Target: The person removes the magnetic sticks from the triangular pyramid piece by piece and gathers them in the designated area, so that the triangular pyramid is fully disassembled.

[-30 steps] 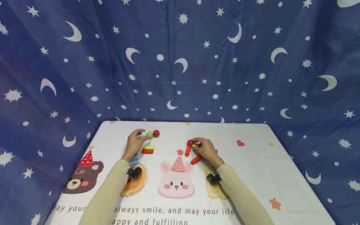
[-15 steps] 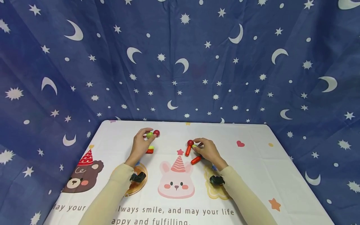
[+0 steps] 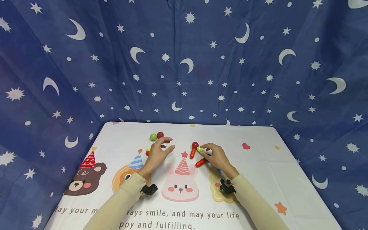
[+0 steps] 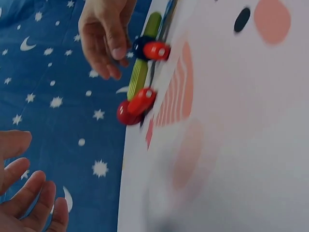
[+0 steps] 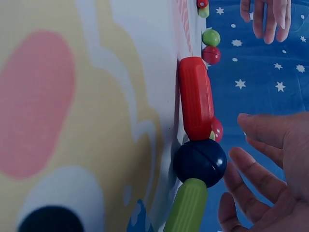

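Observation:
My left hand [image 3: 159, 153] hovers over the table with fingers spread and holds nothing. Beside the assembled rods and balls is my right hand [image 3: 215, 157], its fingers loosely bent around air in the right wrist view. That assembly has a dark blue ball [image 5: 200, 162] where a red rod [image 5: 195, 96] and a green rod [image 5: 187, 205] meet. Another yellow-green rod [image 3: 200, 149] runs towards a red ball [image 3: 195, 145], from which a second red rod [image 3: 193, 153] extends. The right hand hides the blue ball in the head view.
A green ball [image 3: 153, 137] and another red ball [image 3: 160, 135] lie side by side at the back left. Loose yellow-green and red rods [image 3: 148, 151] are partly covered by the left hand. A star-patterned blue curtain [image 3: 184, 64] hangs behind the white printed tablecloth [image 3: 244, 198].
My left hand has left the green ball and moved right and nearer, passing in front of the loose rods. The right hand has shifted slightly right, showing more of the yellow-green rod.

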`<state>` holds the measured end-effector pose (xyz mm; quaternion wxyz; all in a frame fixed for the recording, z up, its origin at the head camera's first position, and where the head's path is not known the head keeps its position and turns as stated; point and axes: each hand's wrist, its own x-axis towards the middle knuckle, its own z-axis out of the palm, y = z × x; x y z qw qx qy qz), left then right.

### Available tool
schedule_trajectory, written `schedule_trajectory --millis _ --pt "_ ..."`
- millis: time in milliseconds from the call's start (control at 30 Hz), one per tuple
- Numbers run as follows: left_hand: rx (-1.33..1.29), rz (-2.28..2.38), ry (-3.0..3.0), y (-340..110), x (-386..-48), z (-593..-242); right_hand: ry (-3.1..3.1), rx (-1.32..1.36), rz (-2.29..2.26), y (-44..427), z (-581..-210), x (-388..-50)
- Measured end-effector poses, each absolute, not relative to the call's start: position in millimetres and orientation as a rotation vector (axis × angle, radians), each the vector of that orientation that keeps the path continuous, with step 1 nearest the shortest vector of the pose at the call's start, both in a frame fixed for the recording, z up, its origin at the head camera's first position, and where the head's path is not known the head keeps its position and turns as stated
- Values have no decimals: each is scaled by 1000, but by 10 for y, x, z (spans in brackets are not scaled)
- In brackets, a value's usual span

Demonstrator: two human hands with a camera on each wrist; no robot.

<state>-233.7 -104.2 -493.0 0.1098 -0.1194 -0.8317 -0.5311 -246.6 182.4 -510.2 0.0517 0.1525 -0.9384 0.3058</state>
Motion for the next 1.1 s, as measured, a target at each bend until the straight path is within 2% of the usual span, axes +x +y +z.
schedule_trajectory --millis 567,1100 --pt "-459 -1636 -2529 -549 -2142 -5056 -2850 475 974 1917 -5157 -2326" --pt "-327 -1612 -2688 -261 -2321 -5250 -2806 504 1003 1777 -5110 -2482"
